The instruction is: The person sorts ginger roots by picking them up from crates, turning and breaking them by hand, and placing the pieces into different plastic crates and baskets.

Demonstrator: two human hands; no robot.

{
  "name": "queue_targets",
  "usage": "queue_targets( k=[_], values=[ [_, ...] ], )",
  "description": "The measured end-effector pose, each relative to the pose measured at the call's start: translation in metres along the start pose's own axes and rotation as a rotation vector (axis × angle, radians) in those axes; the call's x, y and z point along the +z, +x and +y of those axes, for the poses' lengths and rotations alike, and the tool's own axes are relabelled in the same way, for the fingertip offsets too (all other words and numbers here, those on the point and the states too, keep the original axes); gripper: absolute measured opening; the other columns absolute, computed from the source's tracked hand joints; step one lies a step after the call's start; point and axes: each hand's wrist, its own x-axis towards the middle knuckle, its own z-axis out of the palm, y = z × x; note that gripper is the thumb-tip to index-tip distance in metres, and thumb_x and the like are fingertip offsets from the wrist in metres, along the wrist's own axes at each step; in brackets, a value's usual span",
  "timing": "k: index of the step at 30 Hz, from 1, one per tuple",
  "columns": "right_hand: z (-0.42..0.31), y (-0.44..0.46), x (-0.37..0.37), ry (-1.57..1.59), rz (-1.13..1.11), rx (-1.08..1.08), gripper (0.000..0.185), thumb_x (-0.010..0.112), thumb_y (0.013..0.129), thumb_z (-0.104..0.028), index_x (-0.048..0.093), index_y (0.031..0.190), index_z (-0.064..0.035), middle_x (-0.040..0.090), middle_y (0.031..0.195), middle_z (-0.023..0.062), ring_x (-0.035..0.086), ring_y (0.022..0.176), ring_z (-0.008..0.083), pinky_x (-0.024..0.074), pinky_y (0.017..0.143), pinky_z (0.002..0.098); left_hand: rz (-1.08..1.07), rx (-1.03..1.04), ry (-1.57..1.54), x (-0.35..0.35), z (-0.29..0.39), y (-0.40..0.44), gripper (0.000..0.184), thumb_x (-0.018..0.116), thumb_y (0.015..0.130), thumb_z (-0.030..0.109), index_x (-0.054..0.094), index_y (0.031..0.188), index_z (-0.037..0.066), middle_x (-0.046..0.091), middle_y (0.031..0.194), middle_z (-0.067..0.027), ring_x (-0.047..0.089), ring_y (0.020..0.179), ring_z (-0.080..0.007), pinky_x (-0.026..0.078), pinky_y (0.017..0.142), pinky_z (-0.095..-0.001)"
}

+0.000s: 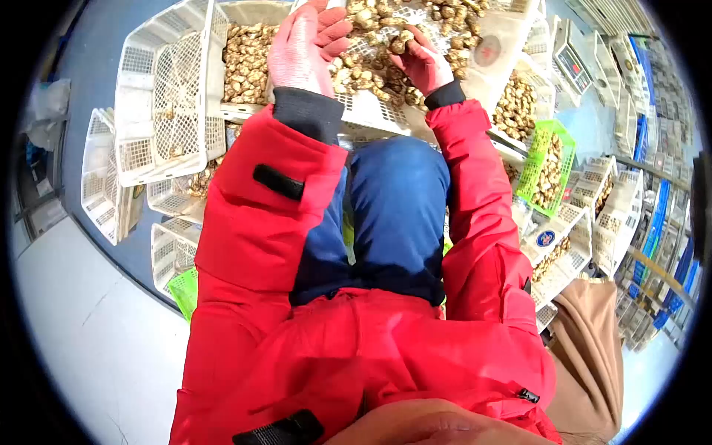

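In front of my knees a white plastic crate (374,111) holds many small brown-and-cream mushrooms (363,78). My left hand (305,46) is over the crate's left side, fingers apart and slightly bent, with nothing visible in it. To the right, my right hand (424,63) pinches a mushroom (401,42) between thumb and fingers, above the others. The far part of the crate is cut off by the top of the view.
At left stand a white crate full of mushrooms (248,63) and a white mesh crate (165,104) with a few bits in it. A green basket (546,169) of mushrooms is at right, near a scale (571,63) and more white crates. Brown cloth (589,348) lies beside me.
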Motion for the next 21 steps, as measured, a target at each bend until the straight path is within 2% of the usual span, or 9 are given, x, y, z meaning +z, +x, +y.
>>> queue_targets(
  k=[1, 3, 7, 9, 10, 13, 15, 19, 21],
  values=[
    [-0.004, -0.006, 0.006, -0.004, -0.053, -0.004, 0.053, 0.054, 0.084, -0.012, 0.03, 0.131, -0.0045, 0.051, 0.092, 0.0023, 0.052, 0.093, 0.017, 0.0401, 0.09, 0.04, 0.008, 0.001, 0.034, 0.0, 0.0, -0.001, 0.041, 0.049, 0.086, 0.028, 0.045, 0.116, -0.001, 0.057, 0.099, -0.0113, 0.057, 0.082, -0.0177, 0.047, 0.07, -0.0279],
    [-0.018, -0.016, 0.032, -0.011, -0.011, -0.008, 0.054, 0.055, 0.081, -0.009, 0.033, 0.13, -0.0047, 0.045, 0.08, -0.0013, 0.047, 0.075, 0.0116, 0.0425, 0.087, 0.0378, -0.022, -0.021, 0.019, -0.007, -0.003, 0.004, 0.041, 0.049, 0.086, 0.028, 0.045, 0.116, -0.001, 0.057, 0.099, -0.0119, 0.057, 0.082, -0.0179, 0.048, 0.07, -0.0282],
    [-0.034, -0.025, 0.056, -0.138, -0.06, -0.061, 0.048, 0.053, 0.079, -0.006, 0.039, 0.125, -0.0019, 0.049, 0.078, 0.001, 0.052, 0.076, 0.0131, 0.0458, 0.083, 0.0347, -0.017, -0.036, 0.014, -0.012, -0.007, 0.006, 0.041, 0.049, 0.086, 0.026, 0.044, 0.115, -0.002, 0.057, 0.099, -0.0133, 0.057, 0.082, -0.0185, 0.048, 0.069, -0.028],
    [-0.045, -0.036, 0.07, -0.231, 0.073, -0.05, 0.045, 0.053, 0.079, -0.005, 0.042, 0.122, -0.0011, 0.055, 0.085, 0.0042, 0.056, 0.081, 0.0163, 0.0475, 0.08, 0.0348, 0.001, -0.031, 0.022, -0.013, -0.009, 0.008, 0.04, 0.049, 0.086, 0.025, 0.044, 0.115, -0.003, 0.057, 0.098, -0.014, 0.058, 0.08, -0.0185, 0.049, 0.068, -0.0276],
    [-0.046, -0.036, 0.057, -0.215, 0.052, -0.052, 0.045, 0.053, 0.079, -0.005, 0.043, 0.122, -0.0015, 0.057, 0.095, 0.0081, 0.057, 0.087, 0.0192, 0.0478, 0.08, 0.0352, -0.008, -0.032, 0.013, -0.013, -0.008, 0.008, 0.04, 0.049, 0.086, 0.025, 0.044, 0.115, -0.003, 0.057, 0.098, -0.0141, 0.058, 0.08, -0.0185, 0.049, 0.068, -0.0274],
    [-0.047, -0.03, 0.011, -0.105, 0.144, -0.059, 0.043, 0.051, 0.08, -0.003, 0.044, 0.122, -0.0026, 0.057, 0.1, 0.0099, 0.057, 0.089, 0.0224, 0.0475, 0.08, 0.0362, 0.003, -0.021, -0.009, -0.013, -0.007, 0.009, 0.04, 0.049, 0.086, 0.025, 0.044, 0.114, -0.004, 0.058, 0.097, -0.0141, 0.058, 0.078, -0.0186, 0.049, 0.067, -0.0269],
    [-0.046, -0.022, 0.011, -0.14, 0.371, -0.117, 0.043, 0.049, 0.085, -0.007, 0.038, 0.126, -0.0031, 0.054, 0.106, 0.0095, 0.056, 0.092, 0.0233, 0.0463, 0.081, 0.0369, -0.001, -0.017, -0.016, -0.011, -0.005, 0.008, 0.04, 0.049, 0.086, 0.025, 0.044, 0.114, -0.004, 0.058, 0.096, -0.014, 0.058, 0.078, -0.0186, 0.049, 0.065, -0.0267],
    [-0.05, 0.005, 0.1, -0.091, -0.181, -0.203, 0.042, 0.054, 0.085, -0.014, 0.041, 0.124, -0.0051, 0.056, 0.105, 0.0032, 0.056, 0.091, 0.0127, 0.0461, 0.078, 0.0326, 0.009, -0.008, -0.026, -0.012, -0.001, 0.007, 0.04, 0.05, 0.086, 0.026, 0.045, 0.114, -0.002, 0.057, 0.096, -0.013, 0.058, 0.078, -0.0182, 0.048, 0.068, -0.0276],
    [-0.05, 0.018, 0.118, -0.473, -0.136, -0.306, 0.035, 0.054, 0.085, -0.014, 0.048, 0.117, -0.0035, 0.057, 0.104, 0.004, 0.056, 0.088, 0.0123, 0.0464, 0.076, 0.0298, -0.022, 0.005, -0.053, -0.009, 0.006, -0.001, 0.04, 0.05, 0.086, 0.026, 0.045, 0.114, -0.002, 0.057, 0.098, -0.0127, 0.057, 0.079, -0.0183, 0.048, 0.069, -0.0286]
  ],
)
